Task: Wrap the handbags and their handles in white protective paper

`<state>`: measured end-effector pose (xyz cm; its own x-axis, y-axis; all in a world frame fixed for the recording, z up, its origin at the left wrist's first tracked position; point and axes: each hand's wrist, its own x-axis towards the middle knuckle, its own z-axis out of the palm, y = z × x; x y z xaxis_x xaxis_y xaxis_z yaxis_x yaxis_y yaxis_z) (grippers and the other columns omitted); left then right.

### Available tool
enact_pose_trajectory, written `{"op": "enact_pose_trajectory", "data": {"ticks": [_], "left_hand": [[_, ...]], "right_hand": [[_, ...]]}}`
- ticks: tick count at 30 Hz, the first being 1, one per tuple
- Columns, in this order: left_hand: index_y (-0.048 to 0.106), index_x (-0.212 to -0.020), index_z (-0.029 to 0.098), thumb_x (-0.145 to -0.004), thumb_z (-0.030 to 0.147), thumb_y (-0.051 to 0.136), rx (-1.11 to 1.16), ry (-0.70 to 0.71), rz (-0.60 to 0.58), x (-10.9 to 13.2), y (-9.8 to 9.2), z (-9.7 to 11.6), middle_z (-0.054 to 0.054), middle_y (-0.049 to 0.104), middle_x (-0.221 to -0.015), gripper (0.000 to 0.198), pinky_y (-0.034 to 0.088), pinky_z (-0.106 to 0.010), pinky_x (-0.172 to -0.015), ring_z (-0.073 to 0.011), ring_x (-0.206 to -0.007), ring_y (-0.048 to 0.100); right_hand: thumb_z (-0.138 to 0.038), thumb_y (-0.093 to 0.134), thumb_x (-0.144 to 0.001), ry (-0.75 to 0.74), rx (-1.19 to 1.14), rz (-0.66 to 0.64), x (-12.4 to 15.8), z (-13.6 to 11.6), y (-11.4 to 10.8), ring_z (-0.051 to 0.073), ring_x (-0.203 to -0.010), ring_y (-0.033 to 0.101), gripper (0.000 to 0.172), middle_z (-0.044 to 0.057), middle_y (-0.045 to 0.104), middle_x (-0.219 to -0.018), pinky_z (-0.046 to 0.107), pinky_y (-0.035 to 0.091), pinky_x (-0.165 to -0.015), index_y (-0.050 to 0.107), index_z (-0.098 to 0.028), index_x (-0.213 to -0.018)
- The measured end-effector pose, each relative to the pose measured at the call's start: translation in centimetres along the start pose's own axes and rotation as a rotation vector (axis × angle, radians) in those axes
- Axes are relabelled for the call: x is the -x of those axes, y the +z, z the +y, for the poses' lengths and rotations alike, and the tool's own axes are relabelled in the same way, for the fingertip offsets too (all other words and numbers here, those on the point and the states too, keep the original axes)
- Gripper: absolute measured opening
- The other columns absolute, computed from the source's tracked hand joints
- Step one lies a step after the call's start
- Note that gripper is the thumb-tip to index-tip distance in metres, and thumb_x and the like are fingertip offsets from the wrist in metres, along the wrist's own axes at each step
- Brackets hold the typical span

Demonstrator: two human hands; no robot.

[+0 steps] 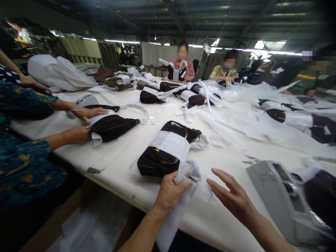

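Observation:
A black bag [154,161] with yellow zips lies in front of me, a white paper band [170,141] round its middle. At its near right corner, my left hand [170,190] is closed on white wrapping paper [181,199]; a metal buckle-like piece shows at the paper's upper end. The paper's lower end hangs over the table edge. To the right, my right hand [233,196] is held above the table with its fingers apart, holding nothing. Further up, the bag's paper-wrapped strap [201,142] rests on the table.
A grey tape dispenser [278,199] stands at right, beside another dark bag [321,196]. On the left, a co-worker's hands [89,113] touch a black bag [112,126]. More wrapped bags [149,95] and loose sheets cover the far table [120,164]; several people stand around it.

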<state>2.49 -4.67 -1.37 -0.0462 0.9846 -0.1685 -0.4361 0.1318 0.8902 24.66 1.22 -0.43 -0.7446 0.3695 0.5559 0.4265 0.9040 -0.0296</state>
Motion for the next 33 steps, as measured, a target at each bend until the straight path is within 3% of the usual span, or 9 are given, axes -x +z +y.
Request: {"op": "enact_pose_trajectory", "data": {"ticks": [8, 14, 18, 21, 24, 27, 29, 33], "left_hand": [[0.068, -0.087, 0.008, -0.06, 0.03, 0.075, 0.046, -0.018, 0.021, 0.3, -0.3, 0.5, -0.007, 0.063, -0.074, 0.035, 0.043, -0.023, -0.058, -0.0135, -0.061, 0.054], [0.067, -0.083, 0.008, -0.058, 0.03, 0.077, 0.082, -0.05, 0.028, 0.2, -0.5, 0.4, -0.008, 0.063, -0.076, 0.034, 0.043, -0.023, -0.059, -0.0131, -0.062, 0.055], [0.066, -0.085, 0.007, -0.06, 0.03, 0.075, 0.052, -0.033, 0.02, 0.2, -0.6, 0.3, -0.007, 0.062, -0.074, 0.035, 0.041, -0.023, -0.059, -0.0117, -0.061, 0.052], [0.066, -0.086, 0.008, -0.064, 0.032, 0.071, -0.052, 0.001, -0.001, 0.2, -0.5, 0.2, -0.005, 0.059, -0.072, 0.033, 0.04, -0.022, -0.058, -0.011, -0.06, 0.05], [0.066, -0.086, 0.011, -0.069, 0.034, 0.066, -0.241, 0.063, -0.032, 0.4, -0.3, 0.1, -0.003, 0.058, -0.072, 0.029, 0.038, -0.022, -0.057, -0.0119, -0.062, 0.049], [0.067, -0.081, 0.014, -0.072, 0.033, 0.063, -0.466, 0.164, -0.011, 0.6, 0.0, 0.2, -0.002, 0.057, -0.072, 0.021, 0.038, -0.021, -0.059, -0.0135, -0.067, 0.05], [0.067, -0.077, 0.015, -0.072, 0.033, 0.062, -0.589, 0.216, 0.009, 0.7, 0.1, 0.3, -0.001, 0.057, -0.071, 0.019, 0.037, -0.022, -0.06, -0.0146, -0.068, 0.05], [0.066, -0.076, 0.017, -0.075, 0.03, 0.058, -0.699, 0.263, -0.004, 0.8, 0.3, 0.6, 0.0, 0.055, -0.069, 0.016, 0.036, -0.022, -0.061, -0.0149, -0.069, 0.049]], "right_hand": [[-0.002, 0.047, -0.077, -0.141, 0.066, -0.1, -0.7, 0.4, 0.0, 0.029, -0.124, 0.035, 0.053, 0.014, 0.034, -0.137, 0.048, 0.043, -0.091, 0.042, -0.024, -0.125], [-0.004, 0.052, -0.074, -0.118, 0.081, -0.021, 0.7, 1.1, 0.7, 0.033, -0.124, 0.034, 0.047, 0.016, 0.025, -0.142, 0.053, 0.041, -0.091, 0.046, -0.019, -0.119], [-0.003, 0.05, -0.079, -0.225, -0.01, 0.026, -0.5, -0.2, -0.3, 0.026, -0.117, 0.044, 0.035, 0.013, 0.049, -0.125, 0.047, 0.042, -0.093, 0.055, -0.018, -0.11], [-0.005, 0.048, -0.082, -0.28, -0.062, -0.004, -2.4, -1.4, -1.5, 0.022, -0.112, 0.049, 0.025, 0.01, 0.062, -0.107, 0.045, 0.04, -0.095, 0.059, -0.017, -0.101], [-0.007, 0.051, -0.081, -0.282, -0.081, -0.037, -4.2, -2.1, -1.9, 0.024, -0.118, 0.044, 0.019, 0.011, 0.057, -0.116, 0.049, 0.035, -0.098, 0.06, -0.017, -0.094], [-0.01, 0.052, -0.081, -0.24, -0.071, -0.099, -5.8, -2.1, -1.2, 0.027, -0.122, 0.038, 0.011, 0.012, 0.052, -0.124, 0.052, 0.03, -0.098, 0.06, -0.019, -0.082], [-0.014, 0.052, -0.082, -0.197, -0.095, -0.165, -6.5, -1.8, -0.4, 0.026, -0.12, 0.041, 0.011, 0.012, 0.053, -0.123, 0.052, 0.028, -0.098, 0.059, -0.019, -0.076], [-0.017, 0.05, -0.082, -0.049, -0.221, -0.322, -7.5, -1.1, 0.6, 0.022, -0.113, 0.047, 0.011, 0.012, 0.054, -0.12, 0.047, 0.028, -0.098, 0.06, -0.02, -0.081]]}}
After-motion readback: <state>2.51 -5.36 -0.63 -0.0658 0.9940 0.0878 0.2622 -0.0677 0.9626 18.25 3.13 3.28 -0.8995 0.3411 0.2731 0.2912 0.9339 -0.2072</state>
